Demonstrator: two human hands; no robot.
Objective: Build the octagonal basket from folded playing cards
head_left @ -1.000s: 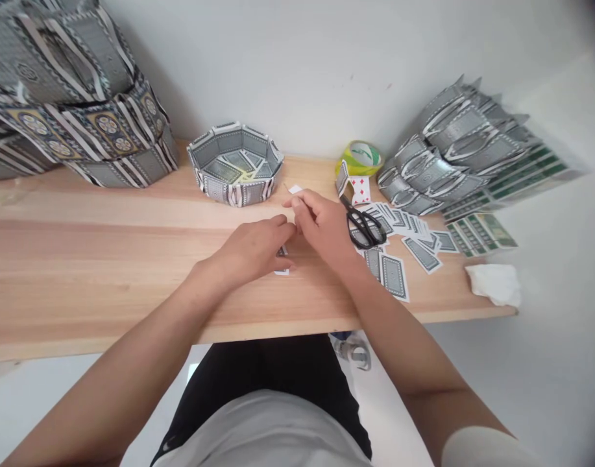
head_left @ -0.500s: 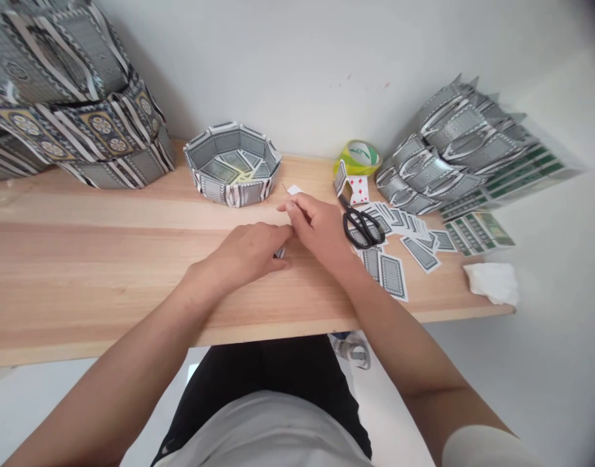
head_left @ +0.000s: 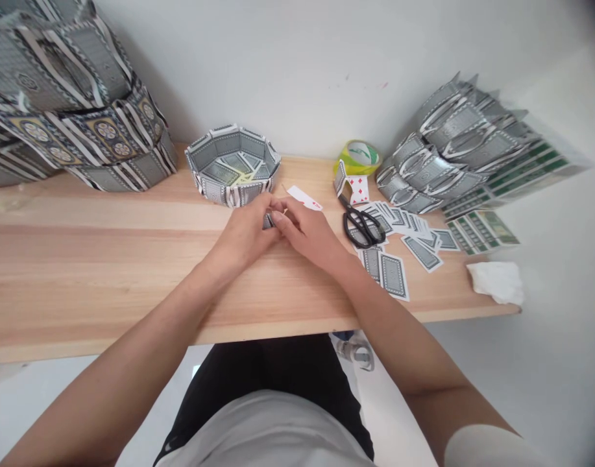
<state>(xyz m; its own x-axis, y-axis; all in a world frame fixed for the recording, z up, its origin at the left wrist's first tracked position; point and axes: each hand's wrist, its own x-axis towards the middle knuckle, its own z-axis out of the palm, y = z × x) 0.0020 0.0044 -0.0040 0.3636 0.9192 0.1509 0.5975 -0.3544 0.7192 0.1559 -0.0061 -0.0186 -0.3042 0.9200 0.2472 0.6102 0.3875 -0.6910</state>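
Observation:
My left hand [head_left: 243, 235] and my right hand [head_left: 311, 232] meet over the middle of the wooden table [head_left: 83, 259]. Their fingertips pinch a small folded playing card [head_left: 268, 221] between them; most of it is hidden by the fingers. Just beyond the hands lies a face-up card [head_left: 304, 197] with red pips. A round bowl woven from grey-backed cards [head_left: 233, 163] stands right behind the hands.
Black scissors [head_left: 360, 225] lie on scattered grey-backed cards [head_left: 404, 243] to the right. A yellow-green tape roll [head_left: 359, 155], piles of folded card pieces [head_left: 443, 162], green card packs [head_left: 482, 230] and a white tissue [head_left: 496, 282] sit further right. Large woven card baskets [head_left: 78, 110] fill the far left.
Both hands moved away from me toward the woven bowl, lifting the small folded card off the table. The face-up card behind them now shows more fully.

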